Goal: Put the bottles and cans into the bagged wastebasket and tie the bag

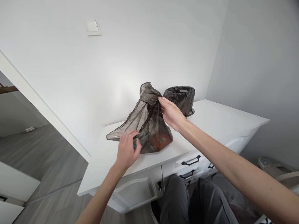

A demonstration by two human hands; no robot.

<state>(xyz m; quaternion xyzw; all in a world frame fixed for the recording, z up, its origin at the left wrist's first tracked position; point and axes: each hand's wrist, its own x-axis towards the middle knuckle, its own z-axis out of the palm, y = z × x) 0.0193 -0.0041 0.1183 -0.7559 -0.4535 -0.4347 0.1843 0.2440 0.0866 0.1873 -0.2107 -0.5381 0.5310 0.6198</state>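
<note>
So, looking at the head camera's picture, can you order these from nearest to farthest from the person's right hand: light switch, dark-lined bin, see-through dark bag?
1. See-through dark bag: touching the right hand, pinched at its gathered neck.
2. Dark-lined bin: just beyond the hand, on the counter.
3. Light switch: high on the wall, far left.

- Single view: head-worn camera, positioned above the wearer's legs (177,199).
- Facing: forward and steeply down, across the tabletop (224,121) to the white wall (163,46).
- Range: close; left hand (127,149) and right hand (171,113) near mid-view.
- Field: wide, from floor (63,165) at left to grey side wall (257,62) at right.
</note>
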